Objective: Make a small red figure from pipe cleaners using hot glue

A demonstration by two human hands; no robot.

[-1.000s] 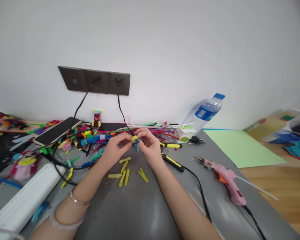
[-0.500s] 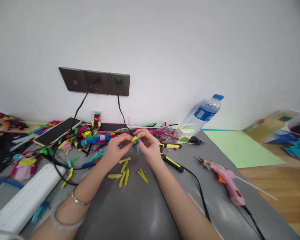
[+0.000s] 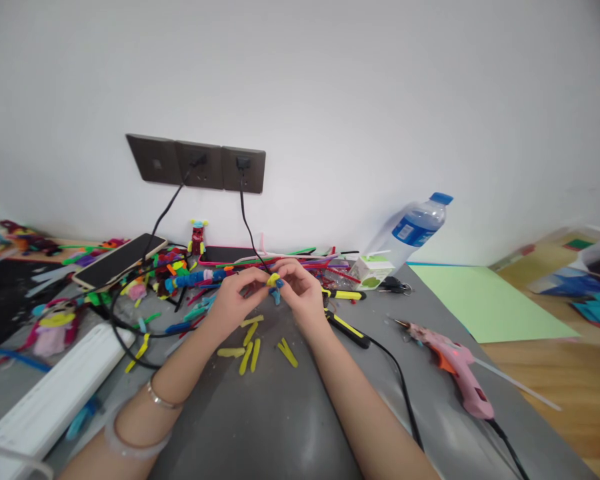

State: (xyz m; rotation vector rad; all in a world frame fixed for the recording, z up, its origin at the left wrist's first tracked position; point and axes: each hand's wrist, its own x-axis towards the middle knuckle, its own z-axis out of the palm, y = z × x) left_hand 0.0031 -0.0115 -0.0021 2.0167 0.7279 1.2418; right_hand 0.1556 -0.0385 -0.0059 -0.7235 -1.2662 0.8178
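Observation:
My left hand [image 3: 236, 300] and my right hand [image 3: 300, 290] meet above the grey table. Both pinch a small yellow pipe cleaner piece [image 3: 273, 279] between thumbs and fingertips. A light blue bit [image 3: 276, 297] hangs just below it; whether the two are joined I cannot make out. Fingers cover much of the held piece. On the table beneath lie several short yellow pipe cleaner lengths [image 3: 247, 358], with a crossed pair [image 3: 287, 352] nearer my right forearm. Yellow-and-black handled pliers [image 3: 347, 327] rest just right of my right hand.
A pink glue gun [image 3: 457, 367] lies at right, near green paper [image 3: 490, 303]. Behind my hands are a water bottle [image 3: 416, 230], a small carton [image 3: 373, 270] and loose pipe cleaners. A white power strip [image 3: 60, 393], phone [image 3: 120, 260], cables and fuzzy dolls [image 3: 55, 327] crowd the left.
The whole view has shifted slightly, so things appear a little further right. Both hands keep their pinch on the yellow piece. A hand at the far left edge is no longer in view.

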